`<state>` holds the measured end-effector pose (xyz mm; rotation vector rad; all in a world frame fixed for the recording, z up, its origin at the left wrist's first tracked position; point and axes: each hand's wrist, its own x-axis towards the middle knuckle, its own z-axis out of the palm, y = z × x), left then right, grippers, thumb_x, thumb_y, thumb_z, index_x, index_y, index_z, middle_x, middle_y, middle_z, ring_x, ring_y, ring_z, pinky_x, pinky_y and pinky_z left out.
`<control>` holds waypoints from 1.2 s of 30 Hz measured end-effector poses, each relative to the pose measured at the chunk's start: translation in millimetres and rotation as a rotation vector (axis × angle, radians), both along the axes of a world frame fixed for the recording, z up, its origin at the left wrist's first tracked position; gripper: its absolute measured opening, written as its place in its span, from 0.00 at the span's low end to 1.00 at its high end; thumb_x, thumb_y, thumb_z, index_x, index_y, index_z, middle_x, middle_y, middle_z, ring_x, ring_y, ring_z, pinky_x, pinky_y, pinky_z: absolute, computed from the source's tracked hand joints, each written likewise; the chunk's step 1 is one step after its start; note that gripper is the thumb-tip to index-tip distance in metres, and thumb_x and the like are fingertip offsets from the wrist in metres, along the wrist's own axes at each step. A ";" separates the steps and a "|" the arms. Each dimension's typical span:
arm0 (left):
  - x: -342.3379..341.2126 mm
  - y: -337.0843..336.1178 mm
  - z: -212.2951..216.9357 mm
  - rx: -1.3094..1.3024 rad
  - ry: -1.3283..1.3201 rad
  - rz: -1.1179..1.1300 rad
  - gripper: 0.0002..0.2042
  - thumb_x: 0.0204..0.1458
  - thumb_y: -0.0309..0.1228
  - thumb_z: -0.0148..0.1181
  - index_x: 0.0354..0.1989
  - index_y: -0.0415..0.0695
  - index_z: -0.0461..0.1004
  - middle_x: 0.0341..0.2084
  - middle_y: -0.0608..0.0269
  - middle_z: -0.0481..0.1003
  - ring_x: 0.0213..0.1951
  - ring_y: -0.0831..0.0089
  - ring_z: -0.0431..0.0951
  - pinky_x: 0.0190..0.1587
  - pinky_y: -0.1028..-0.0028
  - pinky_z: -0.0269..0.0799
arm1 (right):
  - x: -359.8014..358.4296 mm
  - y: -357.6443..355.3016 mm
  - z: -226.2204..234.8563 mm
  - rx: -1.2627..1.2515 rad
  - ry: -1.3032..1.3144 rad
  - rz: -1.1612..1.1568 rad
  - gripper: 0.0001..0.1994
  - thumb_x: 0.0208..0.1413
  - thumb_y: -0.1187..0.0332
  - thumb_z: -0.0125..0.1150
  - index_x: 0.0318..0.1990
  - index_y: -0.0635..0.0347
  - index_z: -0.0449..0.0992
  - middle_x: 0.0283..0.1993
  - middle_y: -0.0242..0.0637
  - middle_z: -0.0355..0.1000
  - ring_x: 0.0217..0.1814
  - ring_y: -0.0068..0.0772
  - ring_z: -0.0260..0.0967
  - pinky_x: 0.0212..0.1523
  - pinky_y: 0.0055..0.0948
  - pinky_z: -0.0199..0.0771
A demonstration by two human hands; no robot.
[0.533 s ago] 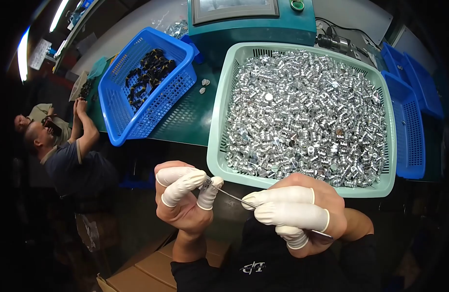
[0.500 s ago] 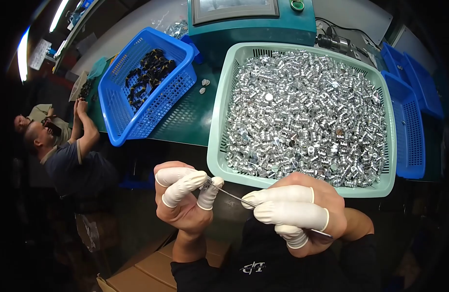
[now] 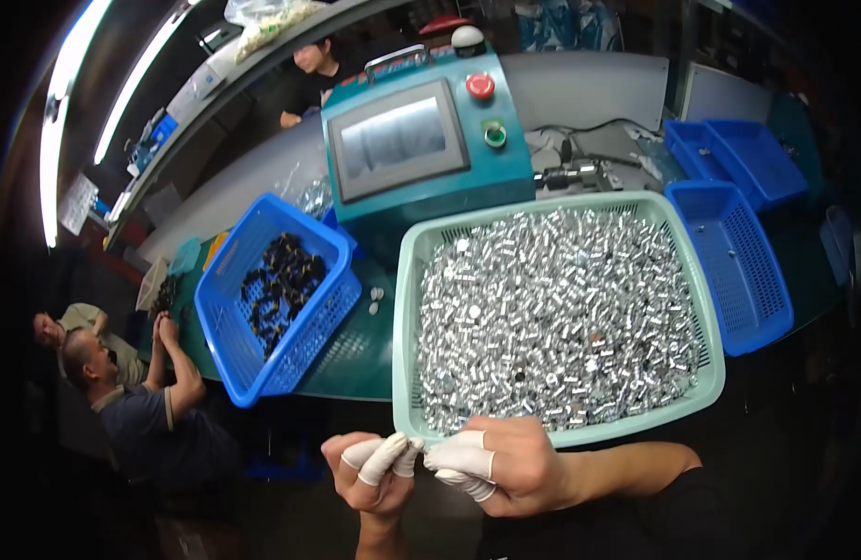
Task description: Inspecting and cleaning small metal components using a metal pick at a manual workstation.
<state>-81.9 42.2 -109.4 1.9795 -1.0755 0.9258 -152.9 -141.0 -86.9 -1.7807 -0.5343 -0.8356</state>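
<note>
My left hand (image 3: 374,469) is closed, its finger-cotted fingertips pinching a small silvery metal part (image 3: 413,442) that is mostly hidden. Right beside it, my right hand (image 3: 505,467) is closed too, with white finger cots on its fingers. The thin metal tool it gripped earlier is barely visible now between the fingertips. Both hands meet just off the near edge of a pale green basket (image 3: 404,327), which is heaped with small shiny metal parts (image 3: 552,317).
Left of the green basket stands a blue basket (image 3: 230,350) with black and yellow pieces (image 3: 281,280). Behind is a teal machine (image 3: 505,173) with a screen (image 3: 393,140) and a red button (image 3: 481,87). Blue trays (image 3: 729,271) lie right. Other people (image 3: 141,420) are at left and behind.
The view has tilted up, bringing the whole machine into sight. My hands sit lower in the picture and closer together, still holding the metal part and tool.
</note>
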 end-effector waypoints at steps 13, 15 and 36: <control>5.1 -6.1 -0.5 -0.085 0.063 -0.118 0.12 0.38 0.23 0.72 0.32 0.42 0.78 0.26 0.65 0.77 0.29 0.66 0.75 0.31 0.72 0.69 | -6.5 -3.1 4.3 0.072 0.135 0.033 0.07 0.57 0.75 0.59 0.42 0.66 0.78 0.30 0.42 0.76 0.26 0.37 0.72 0.27 0.30 0.71; 3.5 -5.5 5.0 0.024 -0.042 -0.048 0.12 0.39 0.24 0.73 0.33 0.43 0.78 0.26 0.66 0.77 0.28 0.66 0.75 0.31 0.72 0.70 | -6.9 -3.3 7.0 0.076 0.137 0.049 0.07 0.57 0.75 0.59 0.41 0.66 0.78 0.31 0.43 0.76 0.26 0.37 0.72 0.27 0.30 0.71; 7.6 27.1 -6.6 -0.072 0.032 0.187 0.14 0.39 0.20 0.73 0.36 0.37 0.79 0.25 0.62 0.75 0.29 0.68 0.72 0.31 0.74 0.69 | -20.9 -13.1 0.9 0.114 -0.004 0.008 0.09 0.54 0.75 0.61 0.42 0.68 0.78 0.39 0.46 0.78 0.29 0.40 0.75 0.27 0.29 0.76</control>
